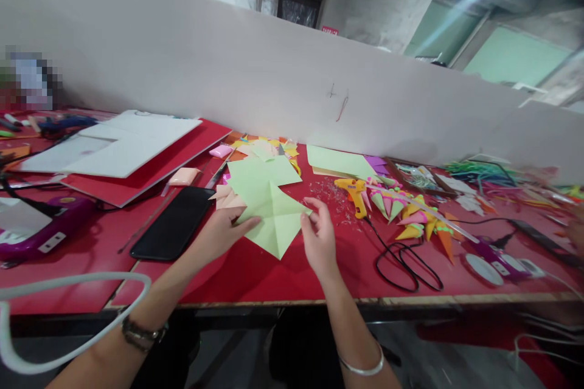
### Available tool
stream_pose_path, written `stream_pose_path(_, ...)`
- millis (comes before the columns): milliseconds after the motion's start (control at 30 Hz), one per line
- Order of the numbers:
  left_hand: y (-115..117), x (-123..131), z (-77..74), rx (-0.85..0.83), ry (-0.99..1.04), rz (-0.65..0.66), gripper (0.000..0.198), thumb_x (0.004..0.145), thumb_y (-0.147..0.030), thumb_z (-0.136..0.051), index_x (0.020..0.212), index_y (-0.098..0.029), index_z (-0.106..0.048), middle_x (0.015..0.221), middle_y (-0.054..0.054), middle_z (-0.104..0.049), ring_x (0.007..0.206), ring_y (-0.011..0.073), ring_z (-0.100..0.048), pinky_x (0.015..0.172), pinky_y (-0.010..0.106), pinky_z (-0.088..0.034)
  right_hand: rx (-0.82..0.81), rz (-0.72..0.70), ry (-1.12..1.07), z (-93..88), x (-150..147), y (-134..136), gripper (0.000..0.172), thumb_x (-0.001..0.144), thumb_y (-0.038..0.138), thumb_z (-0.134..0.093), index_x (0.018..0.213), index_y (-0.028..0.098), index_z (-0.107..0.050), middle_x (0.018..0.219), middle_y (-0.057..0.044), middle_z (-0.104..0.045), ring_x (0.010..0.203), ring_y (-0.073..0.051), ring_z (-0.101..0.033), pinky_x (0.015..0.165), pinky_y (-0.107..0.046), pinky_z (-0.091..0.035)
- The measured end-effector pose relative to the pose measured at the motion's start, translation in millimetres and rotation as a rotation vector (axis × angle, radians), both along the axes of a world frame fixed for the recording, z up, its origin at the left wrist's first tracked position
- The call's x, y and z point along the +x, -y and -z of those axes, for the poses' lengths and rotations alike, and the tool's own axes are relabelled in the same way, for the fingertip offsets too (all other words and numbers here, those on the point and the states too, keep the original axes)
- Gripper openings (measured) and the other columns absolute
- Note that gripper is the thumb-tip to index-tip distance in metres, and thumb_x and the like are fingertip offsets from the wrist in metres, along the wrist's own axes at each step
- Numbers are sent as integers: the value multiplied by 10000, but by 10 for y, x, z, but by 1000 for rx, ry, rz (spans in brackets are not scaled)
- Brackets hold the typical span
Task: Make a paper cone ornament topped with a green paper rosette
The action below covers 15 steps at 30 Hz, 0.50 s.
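A creased sheet of light green paper (274,219) is held between my two hands, low over the red table. My left hand (223,231) pinches its left corner, the thumb lying on top. At the right corner, my right hand (319,231) grips the paper between thumb and fingers. Behind it lies another light green sheet (250,171), partly covered by the creased one. Small folded peach paper pieces (225,196) show just beyond my left hand. A black phone (176,225) rests left of my left hand.
A yellow glue gun (358,194) with a black cord lies on the right, beside colourful paper cones (410,213). White boards (132,143) are stacked at the left. Purple power strips (55,225) stand near both sides. A white partition (255,73) closes the back.
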State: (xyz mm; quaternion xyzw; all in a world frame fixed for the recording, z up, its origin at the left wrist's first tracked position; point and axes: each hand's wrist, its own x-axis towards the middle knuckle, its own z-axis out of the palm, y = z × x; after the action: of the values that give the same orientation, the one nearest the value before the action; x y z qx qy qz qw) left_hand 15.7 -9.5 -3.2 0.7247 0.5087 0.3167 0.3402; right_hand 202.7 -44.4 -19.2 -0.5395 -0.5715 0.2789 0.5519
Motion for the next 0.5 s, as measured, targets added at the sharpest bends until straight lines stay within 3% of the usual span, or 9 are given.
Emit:
stream_pose_path(100, -37, -82, -19, -92, 67, 68, 364, 741, -424, -519, 504, -160, -439, 484, -55, -262, 453, 74, -224, 437, 221, -145, 9, -60, -59, -21, 102, -17, 330, 862, 265, -359, 1191, 247, -382, 768, -20, -540, 612, -136, -520, 569, -256, -445)
stream_pose_path(167, -52, -121, -15, -139, 94, 116, 357, 736, -415, -535, 500, -158, -460, 473, -52, -290, 447, 75, -244, 438, 221, -157, 104, -87, 87, -44, 154, -13, 358, 830, 165, -376, 1165, 273, -443, 898, -40, -528, 787, -156, -541, 697, -286, -458)
stream_pose_path(233, -61, -146, -6, -187, 133, 157, 333, 728, -403, -554, 510, -157, -502, 466, -44, -350, 441, 81, -285, 437, 221, -180, 182, -147, 288, -61, 191, -2, 432, 759, 53, -381, 1079, 297, -538, 1062, -46, -475, 1015, -180, -480, 854, -329, -413)
stream_pose_path(300, -67, -163, -2, -247, 170, 195, 305, 716, -395, -571, 528, -156, -546, 471, -31, -417, 437, 89, -322, 432, 222, -198, 182, -210, 416, -69, 209, 10, 483, 696, 1, -387, 1016, 304, -587, 1127, -40, -434, 1105, -189, -421, 912, -349, -377)
stream_pose_path(400, -72, -181, -14, -313, 175, 231, 325, 718, -405, -571, 506, -161, -536, 444, -33, -413, 411, 85, -301, 418, 227, -185, 120, -296, 372, -78, 196, 19, 412, 702, 38, -455, 1005, 281, -592, 1067, -41, -488, 1021, -182, -482, 862, -332, -410)
stream_pose_path(500, -67, -189, -38, -325, 190, 224, 367, 748, -433, -528, 498, -165, -518, 419, -42, -387, 392, 80, -297, 412, 228, -199, 84, -329, 231, -89, 149, 18, 166, 755, 138, -507, 844, 218, -623, 840, -21, -562, 827, -159, -542, 747, -277, -429)
